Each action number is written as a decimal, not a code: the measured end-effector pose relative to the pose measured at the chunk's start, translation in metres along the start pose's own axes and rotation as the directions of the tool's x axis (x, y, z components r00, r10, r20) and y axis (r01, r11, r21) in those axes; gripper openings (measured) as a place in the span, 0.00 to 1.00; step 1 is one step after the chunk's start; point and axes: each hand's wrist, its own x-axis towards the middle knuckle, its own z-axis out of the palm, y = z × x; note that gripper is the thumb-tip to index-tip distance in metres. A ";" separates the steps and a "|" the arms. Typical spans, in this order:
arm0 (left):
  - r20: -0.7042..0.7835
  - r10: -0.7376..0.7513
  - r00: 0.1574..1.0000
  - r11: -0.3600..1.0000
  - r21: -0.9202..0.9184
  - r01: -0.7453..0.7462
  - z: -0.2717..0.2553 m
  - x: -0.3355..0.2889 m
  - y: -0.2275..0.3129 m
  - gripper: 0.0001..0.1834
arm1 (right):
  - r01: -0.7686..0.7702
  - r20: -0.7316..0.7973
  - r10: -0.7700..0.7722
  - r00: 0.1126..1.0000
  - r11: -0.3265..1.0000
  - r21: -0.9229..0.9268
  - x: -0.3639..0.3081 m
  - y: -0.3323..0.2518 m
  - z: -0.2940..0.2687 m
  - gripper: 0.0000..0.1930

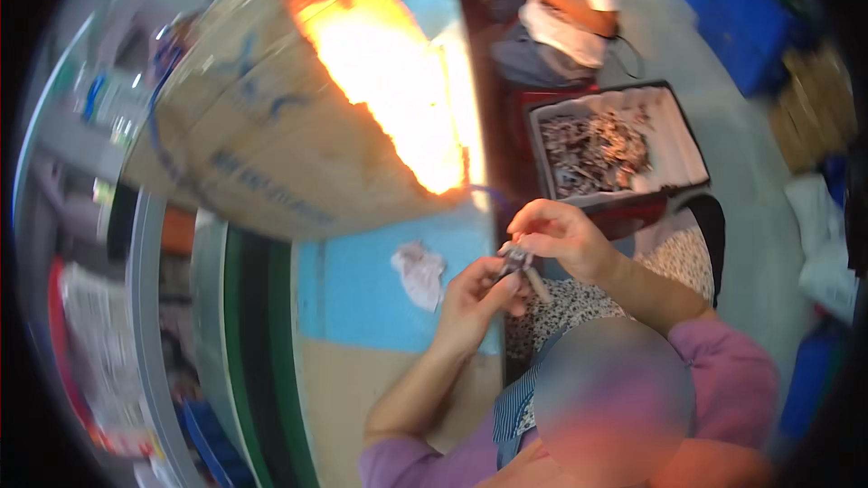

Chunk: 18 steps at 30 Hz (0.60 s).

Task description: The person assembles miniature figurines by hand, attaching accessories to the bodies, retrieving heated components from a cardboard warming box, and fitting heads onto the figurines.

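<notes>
My left hand (479, 298) grips a small dark-and-silver part (515, 259) between thumb and fingers, over my lap by the table's edge. My right hand (571, 239) comes to its upper end with thumb and forefinger pinched together. Whatever lies between those right fingertips is too small and blurred to make out. A short pale stick-like piece (539, 286) shows just below the part. To the left of my hands, a crumpled white cloth (419, 275) rests on the blue table sheet (348, 285).
A cardboard piece (262, 145) with blue markings stands on the table, a glaring light (398, 81) inside it. Right of the table, a lined black tray (680, 155) holds many small parts. Another person (579, 9) sits beyond it. Blue bins (732, 18) stand far right.
</notes>
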 end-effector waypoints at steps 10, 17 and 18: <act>-0.011 -0.071 0.997 0.996 0.049 0.071 0.017 -0.001 -0.033 0.20 | 0.040 -0.212 -0.098 0.972 0.964 -0.261 -0.034 0.004 -0.053 0.06; 0.212 -0.017 0.977 0.919 0.388 -0.068 0.011 0.007 -0.052 0.23 | -0.192 -0.515 -0.588 0.624 0.524 -0.830 -0.042 0.009 -0.202 0.06; 0.219 0.002 0.976 0.886 0.452 -0.103 0.012 0.009 -0.051 0.23 | -0.287 -0.503 -0.634 0.588 0.418 -0.862 -0.038 0.017 -0.227 0.06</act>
